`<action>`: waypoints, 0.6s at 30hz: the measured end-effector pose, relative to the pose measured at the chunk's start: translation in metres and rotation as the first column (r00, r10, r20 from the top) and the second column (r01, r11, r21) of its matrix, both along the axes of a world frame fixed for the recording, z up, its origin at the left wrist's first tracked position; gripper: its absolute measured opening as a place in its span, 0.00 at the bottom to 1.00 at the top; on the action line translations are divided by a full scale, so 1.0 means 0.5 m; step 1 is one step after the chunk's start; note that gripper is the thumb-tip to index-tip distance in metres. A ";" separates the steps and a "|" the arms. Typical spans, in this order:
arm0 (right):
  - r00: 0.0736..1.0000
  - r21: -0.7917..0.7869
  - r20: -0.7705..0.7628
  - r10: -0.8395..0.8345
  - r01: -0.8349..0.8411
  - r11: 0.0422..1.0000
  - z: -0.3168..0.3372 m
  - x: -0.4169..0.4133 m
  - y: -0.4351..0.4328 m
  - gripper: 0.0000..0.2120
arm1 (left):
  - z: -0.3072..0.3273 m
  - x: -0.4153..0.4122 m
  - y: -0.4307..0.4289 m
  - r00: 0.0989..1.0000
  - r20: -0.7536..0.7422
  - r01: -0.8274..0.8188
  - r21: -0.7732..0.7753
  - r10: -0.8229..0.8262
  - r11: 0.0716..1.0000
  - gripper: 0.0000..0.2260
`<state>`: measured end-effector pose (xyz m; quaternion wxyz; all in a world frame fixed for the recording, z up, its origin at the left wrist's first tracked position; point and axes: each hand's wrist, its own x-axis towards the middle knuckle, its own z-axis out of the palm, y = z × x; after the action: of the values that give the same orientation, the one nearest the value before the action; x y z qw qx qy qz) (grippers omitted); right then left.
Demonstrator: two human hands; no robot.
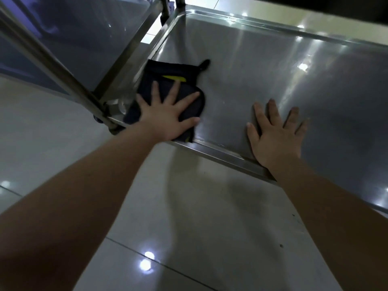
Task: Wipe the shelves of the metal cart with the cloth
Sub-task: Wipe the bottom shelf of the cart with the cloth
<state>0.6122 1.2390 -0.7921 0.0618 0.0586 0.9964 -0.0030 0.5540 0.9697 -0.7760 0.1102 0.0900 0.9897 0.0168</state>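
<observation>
Spread, straight fingers [177, 87] of the left hand [165, 118] press the dark cloth [168, 75] flat in the shelf's [273, 70] near left corner, its long axis running away from the person, loop farthest; the right hand [275, 135] rests flat, fingers straight, on bare steel above glossy floor tiles [189, 217]

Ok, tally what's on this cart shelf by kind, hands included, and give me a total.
Cloths: 1, the dark cloth with a yellow stripe, near the left end of the lower shelf.
Hands: 2, the left hand pressing flat on the cloth, the right hand flat on bare steel.
Total: 3
</observation>
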 end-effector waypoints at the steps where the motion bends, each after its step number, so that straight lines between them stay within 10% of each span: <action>1: 1.000 -0.003 0.006 0.002 -0.002 1.000 0.000 -0.002 0.000 0.29 | -0.001 0.017 0.039 0.999 -0.007 0.049 0.012 -0.049 0.999 0.32; 9: 1.000 -0.044 0.012 0.011 -0.011 0.999 0.004 0.007 0.017 0.28 | -0.012 0.129 0.199 0.977 -0.047 0.208 0.043 -0.206 0.977 0.33; 18: 1.000 -0.049 -0.018 -0.004 0.003 0.999 -0.006 0.002 0.014 0.28 | -0.010 -0.094 0.004 0.997 -0.051 -0.056 0.060 0.059 0.997 0.30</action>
<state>0.6131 1.2462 -0.7953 0.0543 0.0590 0.9964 -0.0278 0.5069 0.9719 -0.7809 0.0809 0.0649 0.9935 0.0465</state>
